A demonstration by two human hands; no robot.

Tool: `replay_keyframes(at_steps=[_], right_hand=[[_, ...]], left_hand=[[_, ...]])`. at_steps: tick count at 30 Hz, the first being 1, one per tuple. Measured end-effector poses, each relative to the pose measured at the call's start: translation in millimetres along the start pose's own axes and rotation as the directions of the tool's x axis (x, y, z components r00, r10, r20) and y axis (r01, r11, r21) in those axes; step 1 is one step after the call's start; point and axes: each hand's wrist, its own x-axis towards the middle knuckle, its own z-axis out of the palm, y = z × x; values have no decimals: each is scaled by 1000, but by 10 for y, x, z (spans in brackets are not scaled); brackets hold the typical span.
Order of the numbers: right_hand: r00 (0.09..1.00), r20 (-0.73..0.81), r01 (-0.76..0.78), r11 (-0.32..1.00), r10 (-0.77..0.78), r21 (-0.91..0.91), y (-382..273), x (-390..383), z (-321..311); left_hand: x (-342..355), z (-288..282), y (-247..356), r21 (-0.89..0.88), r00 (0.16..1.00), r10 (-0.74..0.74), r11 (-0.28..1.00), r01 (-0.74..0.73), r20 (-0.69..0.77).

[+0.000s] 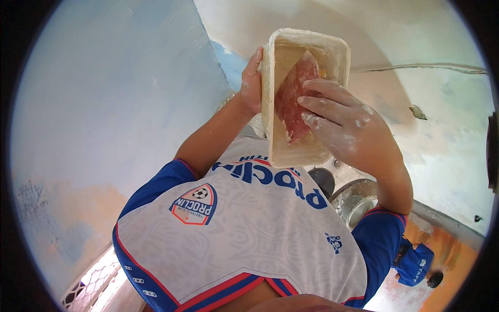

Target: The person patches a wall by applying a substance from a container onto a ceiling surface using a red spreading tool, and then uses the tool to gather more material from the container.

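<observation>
In the head view, the left hand is clasped on the left wall of a pale, crusted tub, while the right hand, smeared white, reaches over the tub's right rim with its fingers slightly parted on a reddish flat piece lying inside the tub. The right thumb is hidden, so I cannot tell whether it pinches. Well beyond the tub's lower right is a person in blue.
</observation>
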Motion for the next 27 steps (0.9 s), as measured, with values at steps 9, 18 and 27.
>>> replay_keyframes(at_steps=[9,18,27], right_hand=[[965,-262,31,996,-9,79,140,-234,-146],[812,-563,-31,975,154,220,309,-220,-7],[588,-711,-193,921,385,339,793,196,160]], left_hand=[[-122,-301,18,-118,994,49,992,-38,94],[-139,-432,184,9,949,30,1000,-28,-314],[-38,-576,680,16,948,30,1000,-26,-318]])
